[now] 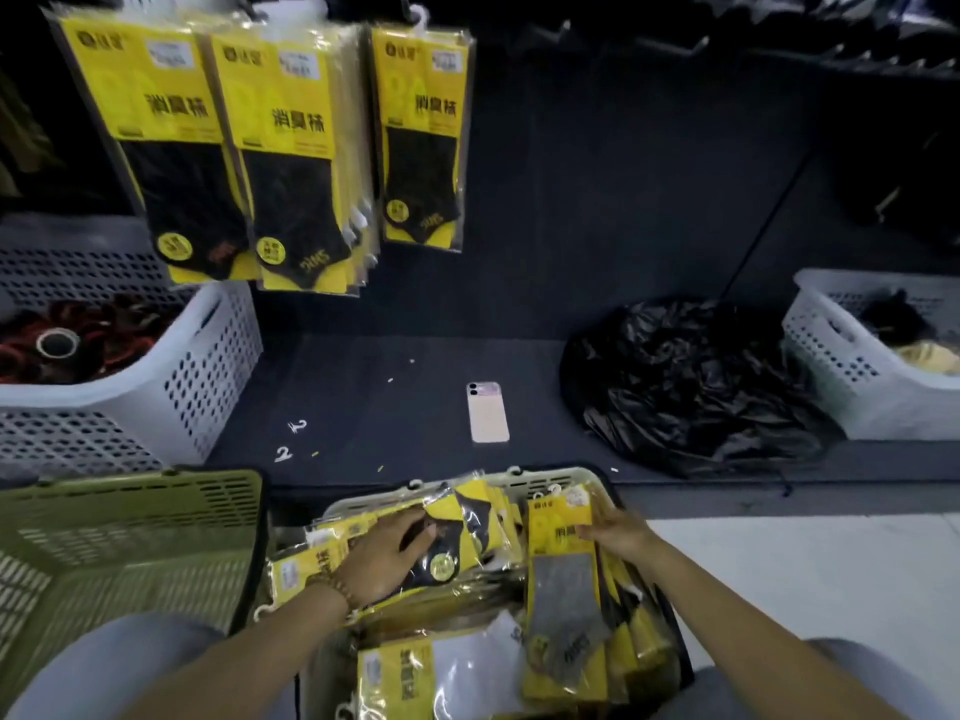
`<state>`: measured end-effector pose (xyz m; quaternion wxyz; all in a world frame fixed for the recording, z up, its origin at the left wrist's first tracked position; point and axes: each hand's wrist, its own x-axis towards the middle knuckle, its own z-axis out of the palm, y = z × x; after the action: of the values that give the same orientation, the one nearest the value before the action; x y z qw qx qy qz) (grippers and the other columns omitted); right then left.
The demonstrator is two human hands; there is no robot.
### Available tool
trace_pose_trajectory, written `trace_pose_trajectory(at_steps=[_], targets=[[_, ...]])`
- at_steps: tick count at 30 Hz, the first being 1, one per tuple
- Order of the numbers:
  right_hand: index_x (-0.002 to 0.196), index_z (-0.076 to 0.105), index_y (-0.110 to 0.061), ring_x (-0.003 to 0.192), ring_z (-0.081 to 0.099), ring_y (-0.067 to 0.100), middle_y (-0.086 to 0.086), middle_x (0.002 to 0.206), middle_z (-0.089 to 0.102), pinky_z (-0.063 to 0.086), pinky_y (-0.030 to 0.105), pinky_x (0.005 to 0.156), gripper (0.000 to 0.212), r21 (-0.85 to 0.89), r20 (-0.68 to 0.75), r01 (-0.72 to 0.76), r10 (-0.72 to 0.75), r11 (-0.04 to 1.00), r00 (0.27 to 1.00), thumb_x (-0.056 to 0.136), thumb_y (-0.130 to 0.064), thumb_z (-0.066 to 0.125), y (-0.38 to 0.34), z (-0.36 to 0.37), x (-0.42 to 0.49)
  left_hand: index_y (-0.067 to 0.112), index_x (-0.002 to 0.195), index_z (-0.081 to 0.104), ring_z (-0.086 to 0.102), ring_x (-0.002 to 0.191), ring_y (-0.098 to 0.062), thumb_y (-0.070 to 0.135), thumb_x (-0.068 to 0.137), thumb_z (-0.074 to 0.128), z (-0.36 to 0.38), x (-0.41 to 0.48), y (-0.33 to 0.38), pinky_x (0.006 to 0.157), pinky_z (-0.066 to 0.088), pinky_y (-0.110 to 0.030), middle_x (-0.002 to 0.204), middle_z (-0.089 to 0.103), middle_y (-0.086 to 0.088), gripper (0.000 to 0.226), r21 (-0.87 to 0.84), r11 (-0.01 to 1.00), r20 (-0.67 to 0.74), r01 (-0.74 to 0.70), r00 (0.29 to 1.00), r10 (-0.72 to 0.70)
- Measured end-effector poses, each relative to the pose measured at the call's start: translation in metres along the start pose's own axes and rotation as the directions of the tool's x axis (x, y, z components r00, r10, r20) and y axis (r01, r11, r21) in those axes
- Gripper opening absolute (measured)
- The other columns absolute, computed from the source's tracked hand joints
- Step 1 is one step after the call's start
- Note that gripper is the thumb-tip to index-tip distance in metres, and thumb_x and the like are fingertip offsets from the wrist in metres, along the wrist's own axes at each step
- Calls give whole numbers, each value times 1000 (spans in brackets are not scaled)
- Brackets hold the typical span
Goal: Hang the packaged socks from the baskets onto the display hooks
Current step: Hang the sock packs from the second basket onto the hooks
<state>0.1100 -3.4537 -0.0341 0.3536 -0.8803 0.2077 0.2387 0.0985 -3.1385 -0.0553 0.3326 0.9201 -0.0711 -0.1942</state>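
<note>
Both hands work in the cream basket (566, 478), below the display. Right hand (618, 532) pinches the grey-sock pack (563, 589) at its header edge. The pack's long axis points away, header end toward the hung packs (291, 148), which sit up and to the left. Left hand (389, 556) lies spread on a black-sock pack (447, 545) — apparently gripping nothing.

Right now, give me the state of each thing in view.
left hand, resting on black sock pack
right hand, pinching gray sock pack upright
cream basket, piled with packs
hanging packs, hung in three bunches
phone, face down on shelf
black bag, crumpled on shelf
</note>
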Motion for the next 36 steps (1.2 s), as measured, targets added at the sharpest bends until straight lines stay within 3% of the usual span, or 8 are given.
trace_pose_trajectory(at_steps=[4,7,12,18,21,26,32,36], targets=[[123,60,-7,118,56,25,9,129,59,44,30,97,44,224,62,-54,41,973,997,83,-18,73,8,12,4,25,141,39,32,137,-14,60,93,30,6,3,0,107,28,-25,151,34,6,60,66,998,46,17,999,-20],[121,62,-8,117,57,25,11,126,62,42,40,105,37,222,173,-74,35,972,984,85,-11,69,8,20,2,25,130,50,49,112,-9,61,91,32,5,2,4,75,33,-7,132,55,0,56,4,1000,11,5,1000,-5],[125,56,-1,103,61,20,14,129,59,50,21,82,39,230,160,-47,10,972,987,87,-4,65,-7,-3,5,37,114,49,46,86,-1,76,77,23,-4,-1,17,65,30,-1,87,48,23,60,-90,996,39,19,999,-16],[118,64,-8,99,67,33,13,115,69,49,46,97,29,512,173,90,-205,854,963,89,-10,63,-37,-38,-27,25,145,31,39,113,0,64,88,37,-7,2,36,91,32,-15,138,40,12,69,-245,968,179,61,984,-17],[118,61,-8,101,67,27,16,121,65,52,37,95,29,629,178,151,-330,763,927,88,-8,62,-51,-21,-41,25,133,48,53,118,-9,65,74,51,-14,0,58,103,39,-27,136,54,4,71,-625,758,260,186,965,-22],[118,60,-20,102,67,9,-9,109,72,54,22,84,34,572,217,249,-436,782,873,85,-21,69,-76,6,-55,10,109,64,69,95,-17,38,73,70,-28,-4,61,79,54,-28,108,72,-6,46,-845,494,229,205,973,-12],[109,60,-11,87,65,10,3,100,68,51,13,65,35,609,-178,458,-451,648,875,78,-5,75,-111,9,-62,16,103,64,70,92,-12,39,72,70,-55,-8,62,75,52,-24,101,74,0,39,-840,531,63,106,993,-98],[95,65,-16,80,68,7,-5,89,71,50,11,64,19,617,-237,517,-486,594,841,82,-4,71,-136,12,-73,22,102,66,70,88,-12,47,57,77,-76,-14,73,75,54,-30,94,75,6,52,-834,551,-106,20,975,-197]])
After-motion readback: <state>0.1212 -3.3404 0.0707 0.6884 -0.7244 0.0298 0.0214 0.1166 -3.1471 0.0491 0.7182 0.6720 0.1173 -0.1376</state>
